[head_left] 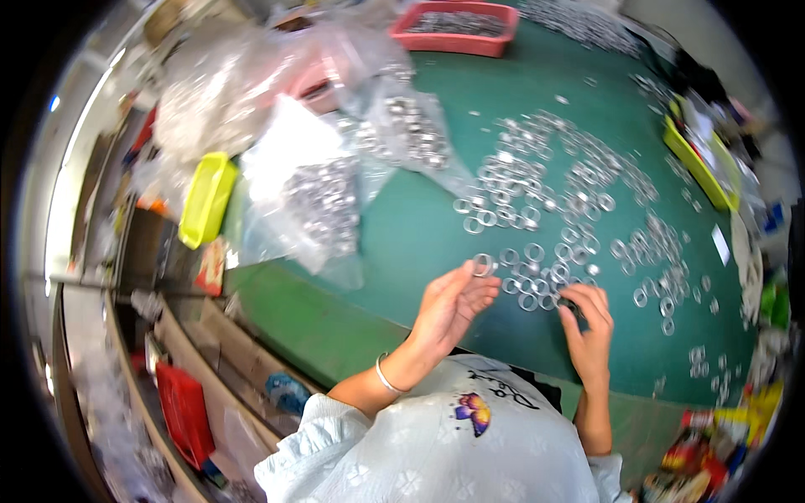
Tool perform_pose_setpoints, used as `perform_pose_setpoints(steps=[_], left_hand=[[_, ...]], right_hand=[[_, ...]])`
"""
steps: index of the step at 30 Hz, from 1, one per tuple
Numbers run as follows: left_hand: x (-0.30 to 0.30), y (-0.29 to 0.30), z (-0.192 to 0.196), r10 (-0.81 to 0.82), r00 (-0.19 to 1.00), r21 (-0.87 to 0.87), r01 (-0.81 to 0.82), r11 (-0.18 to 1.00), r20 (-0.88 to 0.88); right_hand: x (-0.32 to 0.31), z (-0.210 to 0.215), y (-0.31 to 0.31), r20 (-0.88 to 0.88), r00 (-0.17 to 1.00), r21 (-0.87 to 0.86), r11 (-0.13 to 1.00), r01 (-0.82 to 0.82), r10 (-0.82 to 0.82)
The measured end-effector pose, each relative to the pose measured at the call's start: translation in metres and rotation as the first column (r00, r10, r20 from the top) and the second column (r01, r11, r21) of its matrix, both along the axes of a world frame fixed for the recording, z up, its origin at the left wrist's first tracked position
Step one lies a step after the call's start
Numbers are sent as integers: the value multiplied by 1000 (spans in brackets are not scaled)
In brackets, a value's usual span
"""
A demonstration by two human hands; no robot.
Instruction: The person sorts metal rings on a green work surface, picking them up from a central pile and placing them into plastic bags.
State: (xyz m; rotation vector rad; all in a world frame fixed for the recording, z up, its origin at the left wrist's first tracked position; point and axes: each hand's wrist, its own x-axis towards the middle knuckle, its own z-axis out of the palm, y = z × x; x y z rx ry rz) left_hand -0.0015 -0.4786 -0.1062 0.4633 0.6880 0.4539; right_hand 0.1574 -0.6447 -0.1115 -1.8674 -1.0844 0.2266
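My left hand [455, 312] is raised just over the near edge of the table, palm turned inward. Between its thumb and fingertips it pinches a silver metal ring [482, 266]. To the right, my right hand [589, 325] bends its fingers and thumb together at the near side of a cluster of loose rings [534, 279]; what lies between those fingertips is hidden. More rings [513, 180] spread behind this cluster, with another group [656, 247] farther right. All look like small shiny metal bands.
Clear plastic bags of metal parts [319, 197] lie on the green table [402, 243] at left. A pink tray [453, 42] of parts stands at the back. Yellow-green bins [207, 199] flank the table. Below left are open drawers with a red box [183, 415].
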Motion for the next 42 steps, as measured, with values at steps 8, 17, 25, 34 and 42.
perform_pose_setpoints(steps=[8, 17, 25, 34, 42], left_hand=[[-100, 84, -6, 849, 528, 802, -492, 338, -34], [-101, 113, 5, 917, 381, 940, 341, -20, -118], [8, -1, -23, 157, 896, 893, 434, -120, -415], [59, -19, -64, -42, 804, 758, 539, -369, -593], [21, -43, -31, -233, 830, 859, 462, -222, -507]], right_hand=[[2, -23, -11, 55, 995, -57, 995, 84, -81], [34, -18, -22, 140, 982, -119, 983, 141, -124], [45, -44, -25, 195, 980, -250, 964, 93, -44], [25, -44, -44, -30, 998, -173, 984, 52, -58], [21, -52, -31, 203, 978, -234, 972, 5, 44]])
